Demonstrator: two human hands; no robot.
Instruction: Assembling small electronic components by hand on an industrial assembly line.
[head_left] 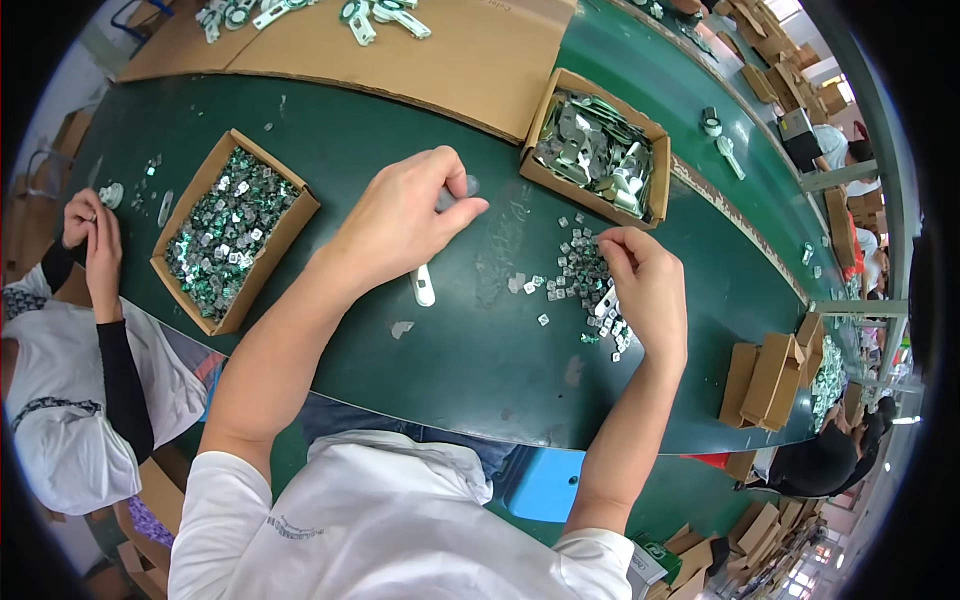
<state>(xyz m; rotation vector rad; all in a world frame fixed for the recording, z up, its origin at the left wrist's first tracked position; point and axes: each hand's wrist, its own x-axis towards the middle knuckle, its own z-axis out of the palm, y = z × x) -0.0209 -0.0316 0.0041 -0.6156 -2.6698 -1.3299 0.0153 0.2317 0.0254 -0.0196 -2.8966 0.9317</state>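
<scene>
My left hand (408, 205) is closed, with a grey rounded piece (472, 186) between thumb and forefinger. Beneath that wrist shows the end of a white handle-shaped part (424, 288); whether it joins the grey piece is hidden. My right hand (648, 290) pinches thumb and fingers together over a scattered pile of small square clear and green pieces (572, 268). What lies in its fingertips, if anything, is too small to make out. Beside that palm, a white elongated part (606, 301) lies among the squares, partly covered.
A cardboard box of flat silvery parts (600, 150) stands beyond my right hand. Left of me is a box of small pieces (230, 235). White-green handled parts (385, 15) lie on a cardboard sheet (420, 70). At far left are a co-worker's hands (92, 230).
</scene>
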